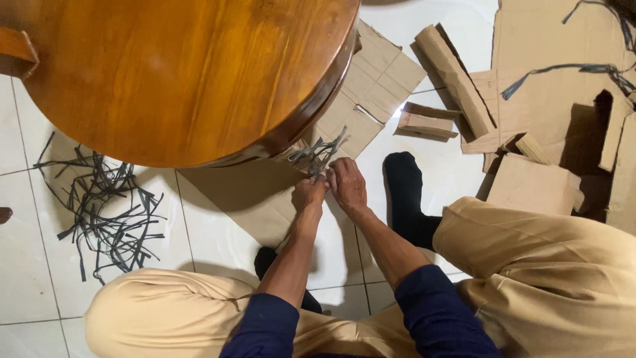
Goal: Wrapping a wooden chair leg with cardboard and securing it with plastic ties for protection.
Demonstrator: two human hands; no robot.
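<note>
Strapping bundle (317, 154), dark plastic strips, sits at the lower edge of the round wooden table (179, 73), just above both hands.

Head view: left hand (309, 196) and right hand (346, 182) are touching each other, fingers pinched closed at the base of the strips; looks like both grip the same strap ends, though the exact pinch point is hidden by the knuckles. Strips fan up and out from the hands, over a flat cardboard sheet (265, 199) lying on the white tile floor (199, 232).

Progress, my read: a large pile of loose strips (99, 205) already lies on the floor at left, so much of the strapping looks off. More straps (570, 69) lie on the cardboard pieces (543, 99) at upper right, well apart from the hands. Table remains partly over the cardboard; the bundle in hand is not yet free.
</note>
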